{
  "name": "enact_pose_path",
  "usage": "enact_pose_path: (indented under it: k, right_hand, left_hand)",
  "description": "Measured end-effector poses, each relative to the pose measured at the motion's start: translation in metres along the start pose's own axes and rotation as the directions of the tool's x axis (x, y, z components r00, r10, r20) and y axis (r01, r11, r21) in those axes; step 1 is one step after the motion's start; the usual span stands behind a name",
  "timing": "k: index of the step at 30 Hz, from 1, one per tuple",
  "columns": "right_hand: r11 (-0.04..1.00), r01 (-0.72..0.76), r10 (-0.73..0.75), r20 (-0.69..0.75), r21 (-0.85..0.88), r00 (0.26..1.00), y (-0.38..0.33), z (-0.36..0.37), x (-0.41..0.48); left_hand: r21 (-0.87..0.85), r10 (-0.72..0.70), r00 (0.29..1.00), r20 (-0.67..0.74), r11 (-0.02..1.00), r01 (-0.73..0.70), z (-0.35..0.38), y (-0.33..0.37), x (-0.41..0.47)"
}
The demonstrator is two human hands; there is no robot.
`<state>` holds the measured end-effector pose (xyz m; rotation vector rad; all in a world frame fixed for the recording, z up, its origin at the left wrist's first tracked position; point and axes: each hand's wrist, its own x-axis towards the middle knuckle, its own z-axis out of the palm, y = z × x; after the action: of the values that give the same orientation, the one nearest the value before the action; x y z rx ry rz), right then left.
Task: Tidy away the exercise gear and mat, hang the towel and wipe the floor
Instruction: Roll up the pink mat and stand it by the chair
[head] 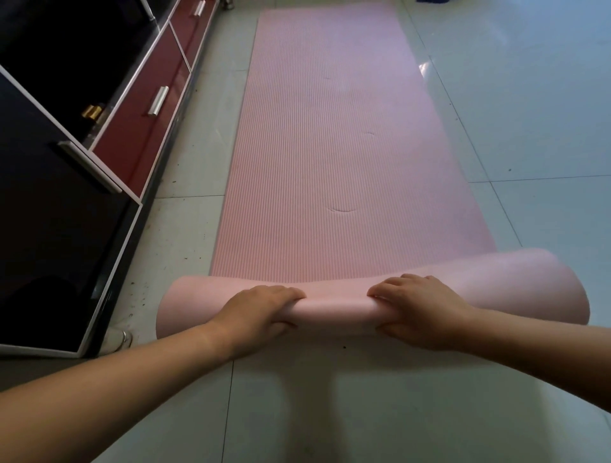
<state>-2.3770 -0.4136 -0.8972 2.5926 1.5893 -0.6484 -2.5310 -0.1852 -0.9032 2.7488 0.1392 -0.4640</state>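
Note:
A long pink ribbed exercise mat (334, 138) lies flat on the pale tiled floor and runs away from me. Its near end is curled over into a loose roll (337, 305) with a smooth underside showing. My left hand (261, 312) grips the roll left of centre, fingers curled over the top. My right hand (416, 310) grips it right of centre in the same way. The roll bulges wider at both outer ends than between my hands.
A low dark cabinet (59, 211) with red drawer fronts (145, 109) and metal handles runs along the left side of the mat. Tiled floor (529, 115) lies to the right. Something blue (429, 1) shows at the far top edge.

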Motion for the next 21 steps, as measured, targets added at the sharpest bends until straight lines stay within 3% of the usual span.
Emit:
enact_pose_path:
  k: [8,16,21]
  right_hand:
    - [0.992,0.029,-0.034,0.036,0.120,0.999,0.009,-0.005,0.000]
    - [0.997,-0.018,0.019,-0.018,0.079,1.000,0.021,-0.015,0.035]
    - [0.997,0.076,-0.077,-0.042,-0.027,0.996,0.004,-0.006,0.033]
  left_hand:
    - [-0.023,0.030,0.998,0.051,0.999,-0.029,-0.011,-0.003,0.010]
    - [0.019,-0.025,1.000,0.015,1.000,0.025,-0.012,-0.023,0.041]
    - [0.062,-0.038,0.999,-0.005,0.997,0.038,-0.011,-0.031,0.054]
